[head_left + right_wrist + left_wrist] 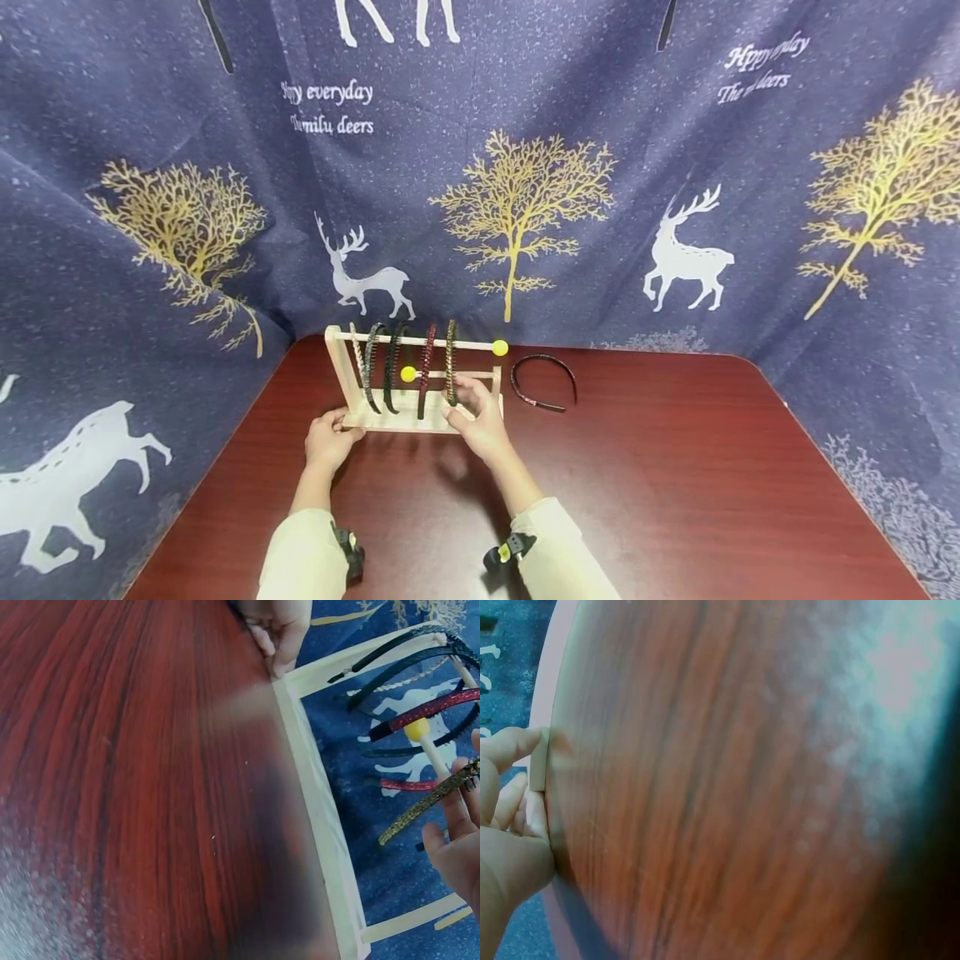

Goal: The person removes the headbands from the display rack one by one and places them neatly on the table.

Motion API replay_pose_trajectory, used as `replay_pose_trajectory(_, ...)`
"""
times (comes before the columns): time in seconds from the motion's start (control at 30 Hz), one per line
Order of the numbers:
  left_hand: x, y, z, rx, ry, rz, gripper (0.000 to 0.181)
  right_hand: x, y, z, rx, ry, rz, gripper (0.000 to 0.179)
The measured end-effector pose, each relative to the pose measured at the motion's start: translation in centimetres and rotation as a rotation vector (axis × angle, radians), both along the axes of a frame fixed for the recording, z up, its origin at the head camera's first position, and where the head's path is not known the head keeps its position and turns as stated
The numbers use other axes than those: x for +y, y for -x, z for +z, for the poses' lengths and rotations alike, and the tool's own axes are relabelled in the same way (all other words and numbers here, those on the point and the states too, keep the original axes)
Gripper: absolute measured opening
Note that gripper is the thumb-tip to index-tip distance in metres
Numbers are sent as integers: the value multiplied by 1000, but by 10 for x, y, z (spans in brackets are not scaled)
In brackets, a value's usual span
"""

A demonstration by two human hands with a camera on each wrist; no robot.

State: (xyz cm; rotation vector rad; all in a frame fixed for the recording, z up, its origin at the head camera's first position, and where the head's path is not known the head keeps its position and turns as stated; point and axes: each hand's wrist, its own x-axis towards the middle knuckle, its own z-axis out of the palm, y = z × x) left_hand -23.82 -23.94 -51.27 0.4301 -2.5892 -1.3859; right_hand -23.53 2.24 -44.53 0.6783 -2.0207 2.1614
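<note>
A light wooden headband stand (397, 423) holds several headbands on its upper rod. My left hand (328, 439) pinches the left front corner of its base, and in the left wrist view the fingers and thumb of that hand (510, 817) grip the wooden edge. My right hand (480, 421) is at the gold glittery headband (451, 358), the rightmost on the rod. In the right wrist view, its curled fingers and thumb hold the lower part of that gold band (424, 814). Next to it hangs a dark red headband (427, 367); black (391, 371), grey (369, 371) and pale (357, 354) ones hang farther left.
A thin dark headband (543, 358) lies on the red-brown table (637, 467) to the right of the stand. Yellow balls cap the upper rod (500, 347) and the lower rod (408, 374). A blue cloth (450, 250) with deer and trees hangs behind.
</note>
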Motion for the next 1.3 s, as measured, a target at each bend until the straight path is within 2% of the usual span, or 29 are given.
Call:
replay_pose_trajectory(0.23,-3,2,-4,-11,-6,-10,59,0,-3,3,4,76,-42,31)
replay_pose_trajectory(0.4,-2,0,-2,-16,14,-7,57,2,-2,2,6,62,-69,28)
replay_pose_trajectory(0.57,0,0,2,-7,20,10,56,3,-3,16,53,52,-70,28)
replay_pose_trajectory(0.67,1,1,1,0,21,21,55,3,-4,26,101,66,-76,28)
replay_pose_trajectory(0.77,0,1,-1,4,22,21,55,3,-4,28,129,72,-84,28)
replay_pose_trajectory(1.0,-1,2,-1,-10,17,12,56,7,-7,29,100,79,-92,31)
replay_pose_trajectory(1.2,0,2,2,11,31,41,53,14,-16,33,59,107,-101,32)
replay_pose_trajectory(1.3,3,2,5,1,21,56,52,19,-20,34,56,128,-108,31)
